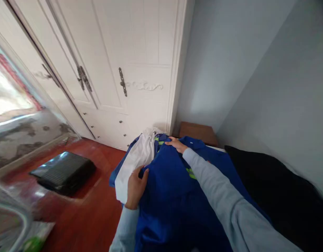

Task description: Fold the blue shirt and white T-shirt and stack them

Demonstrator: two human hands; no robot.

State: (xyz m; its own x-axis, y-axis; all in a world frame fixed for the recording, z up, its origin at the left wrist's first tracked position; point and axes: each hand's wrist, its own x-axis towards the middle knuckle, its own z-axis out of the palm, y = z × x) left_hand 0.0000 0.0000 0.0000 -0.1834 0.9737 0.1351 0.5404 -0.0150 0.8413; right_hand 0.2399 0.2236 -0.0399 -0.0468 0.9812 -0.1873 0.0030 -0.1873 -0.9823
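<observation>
A blue work garment (164, 182) with yellow-green reflective strips lies spread out in front of me. My left hand (136, 185) pinches its left edge between thumb and fingers. Farther up, my right hand (177, 144) is closed on the upper edge of the same garment, near a striped part. A white cloth (135, 157), gathered at its top, lies along the left side, over more blue fabric (114, 176). Another blue part with a collar (191, 141) shows beyond my right forearm, which hides some of the cloth.
A white wardrobe (148, 45) with dark handles stands ahead. A brown wooden stand (198, 132) sits in the wall corner. Black fabric (268, 185) lies to the right. A dark suitcase-like box (65, 171) rests on the red floor (80, 224), near a curved pale tube (26, 220).
</observation>
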